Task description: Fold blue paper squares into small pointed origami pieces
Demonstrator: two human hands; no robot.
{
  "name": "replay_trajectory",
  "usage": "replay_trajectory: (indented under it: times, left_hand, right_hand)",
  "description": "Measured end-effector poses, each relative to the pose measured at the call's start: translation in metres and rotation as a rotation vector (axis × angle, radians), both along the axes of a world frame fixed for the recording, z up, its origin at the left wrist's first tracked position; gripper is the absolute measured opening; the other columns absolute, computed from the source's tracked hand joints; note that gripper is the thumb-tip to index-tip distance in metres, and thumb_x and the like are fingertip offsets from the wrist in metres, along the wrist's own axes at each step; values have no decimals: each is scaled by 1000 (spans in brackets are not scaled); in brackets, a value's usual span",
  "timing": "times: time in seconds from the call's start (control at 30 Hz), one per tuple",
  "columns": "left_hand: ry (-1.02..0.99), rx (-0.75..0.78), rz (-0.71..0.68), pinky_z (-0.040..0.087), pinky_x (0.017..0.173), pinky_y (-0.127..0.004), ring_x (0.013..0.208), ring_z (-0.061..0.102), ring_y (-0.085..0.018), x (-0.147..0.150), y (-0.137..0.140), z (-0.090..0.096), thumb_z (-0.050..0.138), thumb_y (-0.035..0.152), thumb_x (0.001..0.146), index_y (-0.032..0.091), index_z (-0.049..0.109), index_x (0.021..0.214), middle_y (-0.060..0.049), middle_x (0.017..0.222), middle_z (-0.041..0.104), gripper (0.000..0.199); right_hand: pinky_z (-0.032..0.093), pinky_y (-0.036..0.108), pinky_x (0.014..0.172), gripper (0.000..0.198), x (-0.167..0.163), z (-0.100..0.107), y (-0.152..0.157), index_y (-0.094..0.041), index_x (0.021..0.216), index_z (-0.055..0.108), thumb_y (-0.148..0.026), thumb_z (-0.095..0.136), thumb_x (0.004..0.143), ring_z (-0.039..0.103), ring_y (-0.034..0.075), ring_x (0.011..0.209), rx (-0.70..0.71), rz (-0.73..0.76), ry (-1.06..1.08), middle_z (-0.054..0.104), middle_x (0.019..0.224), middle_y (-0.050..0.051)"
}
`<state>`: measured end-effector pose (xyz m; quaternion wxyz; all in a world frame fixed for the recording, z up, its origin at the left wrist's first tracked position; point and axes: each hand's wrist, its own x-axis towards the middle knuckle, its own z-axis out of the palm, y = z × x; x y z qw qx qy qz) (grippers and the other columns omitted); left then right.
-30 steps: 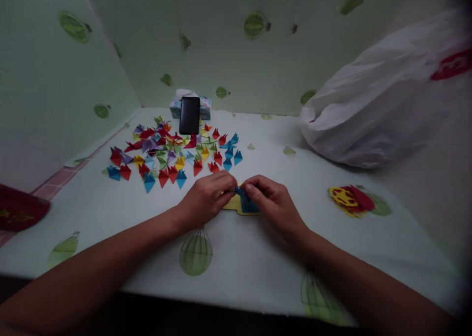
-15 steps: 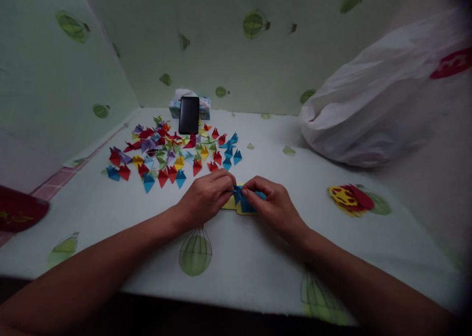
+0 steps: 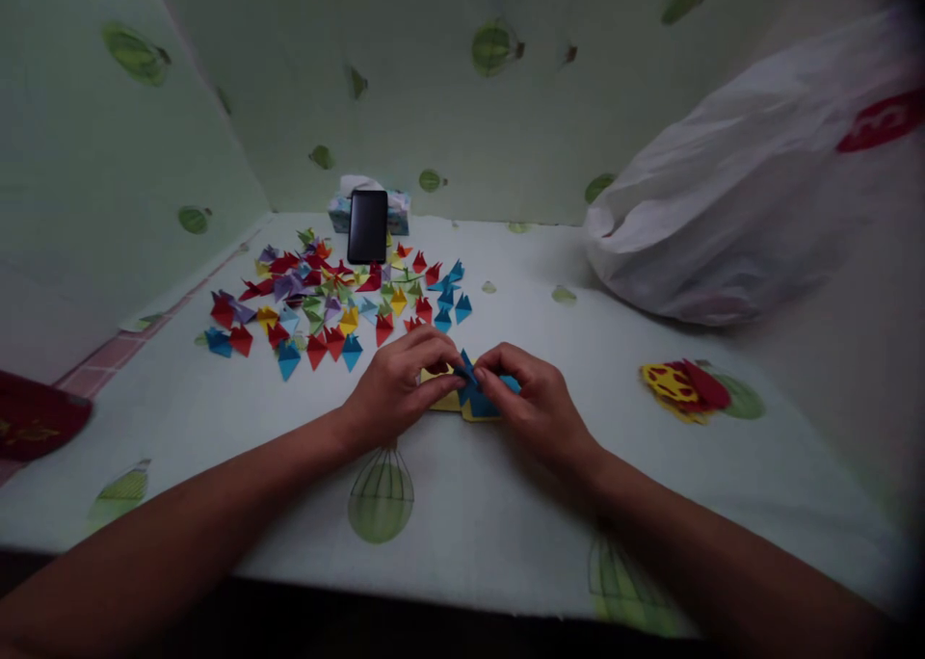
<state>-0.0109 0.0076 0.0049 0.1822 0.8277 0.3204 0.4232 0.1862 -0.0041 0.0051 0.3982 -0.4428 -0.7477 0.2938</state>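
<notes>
Between my fingertips is a small blue origami crane (image 3: 467, 368), partly hidden by the fingers. My left hand (image 3: 409, 375) pinches it from the left with thumb and index finger. From the other side, the thumb and index finger of my right hand (image 3: 526, 384) pinch it too. Under the fingers lies a yellow pad (image 3: 444, 401) with blue paper (image 3: 486, 406) on it, half covered by my right hand. Folded paper cranes (image 3: 314, 298) in red, blue, yellow, green and purple are spread on the table beyond my left hand.
A black phone (image 3: 368, 226) leans against a tissue box (image 3: 398, 213) at the back. A big white plastic bag (image 3: 708, 206) stands at the right. Nearer are yellow and red cut-out pieces (image 3: 683, 389). A dark red object (image 3: 43, 418) sits at the left edge.
My left thumb and fingers have shifted slightly on the blue crane, opening a gap between them. The crane is tilted differently. The view has moved a little.
</notes>
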Motion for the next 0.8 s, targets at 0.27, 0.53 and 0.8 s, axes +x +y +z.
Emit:
replay_trajectory:
  times: [0.27, 0.53, 0.8]
  left_hand:
    - [-77, -29, 28, 51, 71, -25, 78, 61, -13, 4, -3, -3, 71, 9, 84, 15, 64, 90, -3, 85, 64, 11]
    - [-69, -73, -11, 49, 70, -24, 78, 61, -13, 3, -1, 1, 70, 8, 84, 15, 65, 84, -2, 82, 64, 9]
    - [-91, -57, -63, 51, 76, -26, 82, 62, -14, 1, -1, 1, 68, 6, 86, 17, 67, 94, -3, 87, 67, 14]
  right_hand:
    - [42, 27, 64, 14, -1, -3, -2, -17, 79, 62, -20, 56, 91, 56, 15, 67, 78, -3, 18, 63, 75, 3]
    - [43, 27, 66, 14, 1, -2, -2, -18, 80, 62, -20, 56, 92, 58, 15, 68, 98, 43, 15, 64, 76, 3]
    - [41, 25, 63, 12, 2, 1, -2, -17, 81, 61, -18, 55, 91, 55, 13, 64, 84, 70, 22, 63, 72, 1]
